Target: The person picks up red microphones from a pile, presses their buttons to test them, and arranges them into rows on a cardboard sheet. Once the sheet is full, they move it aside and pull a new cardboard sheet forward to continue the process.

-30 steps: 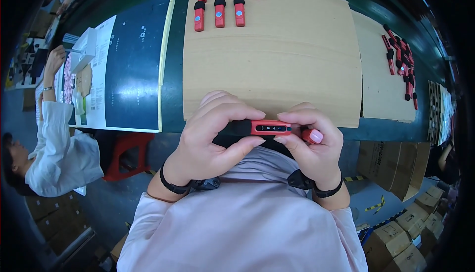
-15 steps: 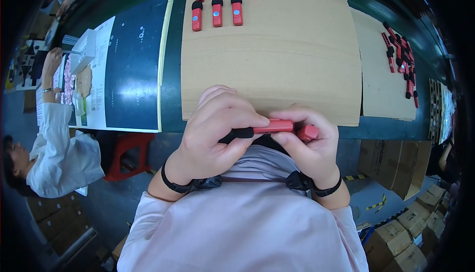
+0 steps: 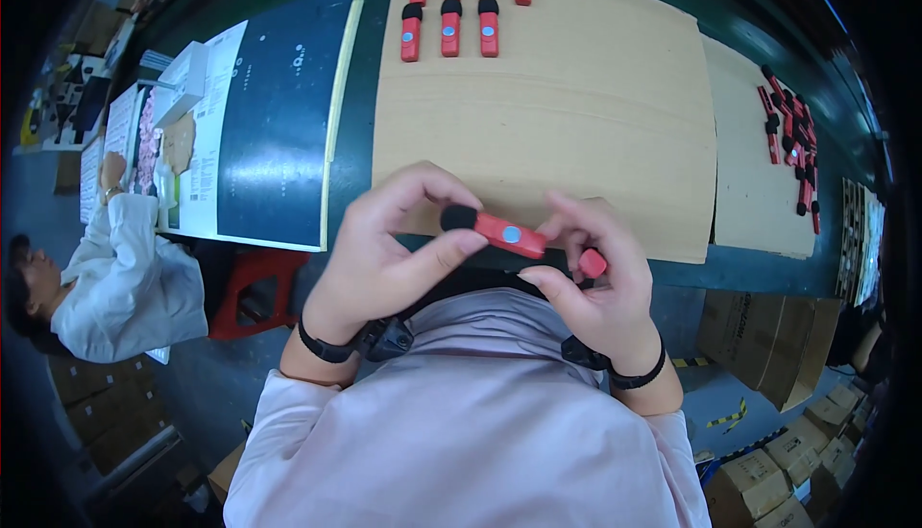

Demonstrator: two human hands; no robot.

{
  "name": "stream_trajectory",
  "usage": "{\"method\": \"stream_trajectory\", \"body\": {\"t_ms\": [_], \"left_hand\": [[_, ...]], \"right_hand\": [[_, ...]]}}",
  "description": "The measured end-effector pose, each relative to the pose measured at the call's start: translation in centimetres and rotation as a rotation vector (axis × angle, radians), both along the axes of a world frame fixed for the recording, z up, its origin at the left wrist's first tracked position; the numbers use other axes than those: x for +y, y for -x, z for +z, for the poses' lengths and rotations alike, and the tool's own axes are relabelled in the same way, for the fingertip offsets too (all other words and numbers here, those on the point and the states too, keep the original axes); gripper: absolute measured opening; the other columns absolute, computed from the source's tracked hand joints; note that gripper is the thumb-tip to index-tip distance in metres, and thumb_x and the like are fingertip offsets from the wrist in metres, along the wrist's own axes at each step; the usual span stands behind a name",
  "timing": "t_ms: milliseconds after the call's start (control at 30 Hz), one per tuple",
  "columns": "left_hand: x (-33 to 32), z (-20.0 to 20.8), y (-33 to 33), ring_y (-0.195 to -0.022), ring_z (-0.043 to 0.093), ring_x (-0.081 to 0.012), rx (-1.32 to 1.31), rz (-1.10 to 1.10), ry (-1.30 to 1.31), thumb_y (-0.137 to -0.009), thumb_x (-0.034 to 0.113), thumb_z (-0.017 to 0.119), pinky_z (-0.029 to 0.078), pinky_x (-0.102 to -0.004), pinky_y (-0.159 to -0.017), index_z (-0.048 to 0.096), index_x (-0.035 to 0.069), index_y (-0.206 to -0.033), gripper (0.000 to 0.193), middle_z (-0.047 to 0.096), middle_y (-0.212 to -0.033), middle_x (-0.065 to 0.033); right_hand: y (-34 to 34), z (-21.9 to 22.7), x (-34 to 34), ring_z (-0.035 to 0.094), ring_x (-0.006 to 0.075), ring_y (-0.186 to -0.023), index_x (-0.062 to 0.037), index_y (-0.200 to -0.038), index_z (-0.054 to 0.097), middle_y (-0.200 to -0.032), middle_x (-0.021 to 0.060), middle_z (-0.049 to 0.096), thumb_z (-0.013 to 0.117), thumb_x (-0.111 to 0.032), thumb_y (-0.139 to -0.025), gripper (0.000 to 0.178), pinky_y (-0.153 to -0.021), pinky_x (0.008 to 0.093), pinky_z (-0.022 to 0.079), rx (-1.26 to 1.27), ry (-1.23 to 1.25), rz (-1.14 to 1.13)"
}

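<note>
A small red microphone [image 3: 510, 234] with a black foam tip and a round silver-blue spot is pinched between the thumb and fingers of my left hand [image 3: 389, 252]. It tilts down to the right, above the near edge of the cardboard. My right hand [image 3: 615, 283] curls its lower fingers round a second red piece [image 3: 593, 262], of which only the end shows. Its thumb and forefinger are spread near the free end of the microphone. Several matching microphones [image 3: 450, 29] stand in two rows at the far left of the cardboard sheet [image 3: 547, 125].
More red and black microphones [image 3: 792, 139] lie heaped on a second cardboard piece [image 3: 754, 173] at the right. A dark blue printed board [image 3: 279, 125] lies at the left. Beyond it a co-worker in a white sleeve [image 3: 130, 250] sits near a red stool [image 3: 254, 288]. Cartons [image 3: 768, 336] stand lower right.
My left hand has turned the microphone so its spot faces up, raising it slightly. My right thumb and forefinger have come off it and spread. The view has shifted a little.
</note>
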State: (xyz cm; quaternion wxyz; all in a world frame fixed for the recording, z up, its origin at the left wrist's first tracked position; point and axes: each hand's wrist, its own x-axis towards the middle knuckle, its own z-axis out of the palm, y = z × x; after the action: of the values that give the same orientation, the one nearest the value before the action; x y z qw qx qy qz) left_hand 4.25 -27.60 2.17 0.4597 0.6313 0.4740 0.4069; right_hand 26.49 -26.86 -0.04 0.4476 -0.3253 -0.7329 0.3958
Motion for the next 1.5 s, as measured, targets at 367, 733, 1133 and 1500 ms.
{"method": "stream_trajectory", "body": {"t_ms": [367,733,1133,1500], "left_hand": [[6.9,-1.6,6.3,-0.084,0.059,-0.0087,0.124,0.248,-0.073,-0.083,0.004,0.069,0.049,-0.0231,-0.076,0.059,-0.003,-0.109,0.029,0.063,-0.089,-0.0026],[9.7,-3.7,6.4,-0.077,0.053,-0.0054,0.275,0.272,0.007,-0.087,0.005,0.065,0.045,-0.0193,-0.071,0.061,-0.002,-0.109,0.022,0.062,-0.087,-0.0002],[5.3,-2.7,5.3,-0.083,0.054,-0.0156,0.502,0.232,-0.230,-0.076,0.004,0.073,0.048,-0.0273,-0.078,0.061,0.003,-0.107,0.033,0.060,-0.097,-0.0062],[6.3,-3.3,5.3,-0.089,0.055,-0.0181,0.476,0.254,-0.235,-0.074,0.001,0.073,0.048,-0.0288,-0.081,0.061,0.004,-0.107,0.035,0.059,-0.101,-0.0083]], "right_hand": [[-0.9,-1.2,-0.6,0.045,0.0110,-0.079,0.0024,-0.123,0.048,-0.102,0.0099,0.051,0.064,-0.001,-0.083,0.043,-0.071,0.0220,0.040,0.152,0.340,-0.069],[-1.5,0.1,-0.4,0.046,0.0103,-0.078,0.0037,-0.107,0.061,-0.084,0.0014,0.047,0.067,-0.003,-0.082,0.027,-0.071,0.0208,0.039,0.040,0.273,-0.098],[-1.0,-0.4,-0.3,0.053,0.0101,-0.080,0.0014,-0.102,0.058,-0.089,0.0049,0.055,0.076,-0.011,-0.080,0.031,-0.072,0.0215,0.044,0.193,0.383,-0.092],[-0.6,-0.3,-0.4,0.056,0.0114,-0.083,0.0017,-0.102,0.056,-0.094,0.0071,0.057,0.076,-0.006,-0.079,0.032,-0.075,0.0227,0.047,0.234,0.459,-0.099]]}}
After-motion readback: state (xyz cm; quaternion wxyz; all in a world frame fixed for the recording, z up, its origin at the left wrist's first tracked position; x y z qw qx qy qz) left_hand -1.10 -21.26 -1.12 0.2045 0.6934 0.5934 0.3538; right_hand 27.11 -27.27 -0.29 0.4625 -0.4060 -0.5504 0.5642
